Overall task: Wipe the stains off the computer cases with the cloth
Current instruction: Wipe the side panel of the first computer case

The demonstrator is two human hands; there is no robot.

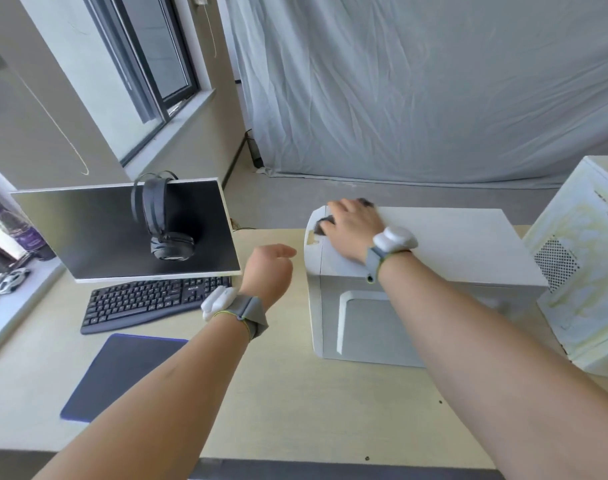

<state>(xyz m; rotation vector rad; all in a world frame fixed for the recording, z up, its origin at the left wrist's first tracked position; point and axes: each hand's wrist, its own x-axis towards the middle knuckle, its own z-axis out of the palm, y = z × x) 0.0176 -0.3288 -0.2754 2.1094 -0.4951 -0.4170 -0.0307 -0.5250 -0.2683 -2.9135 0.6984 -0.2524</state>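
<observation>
A white computer case [451,244] lies on the desk right of centre. My right hand [351,226] presses a dark cloth [325,224] flat onto the far left corner of its top; the cloth shows only at the fingertips and beside the thumb. A small yellowish stain [311,240] sits on the case's left edge just below the cloth. My left hand [268,271] hovers over the desk left of the case with loosely curled fingers, holding nothing. A second white case [586,271], streaked with yellow stains, stands at the far right.
A monitor [88,237] with black headphones [164,220] hung on it stands at the left, a black keyboard [150,299] and a dark mouse pad [122,375] before it. The beige desk [278,393] ends near me. A bottle [22,233] stands on the window sill.
</observation>
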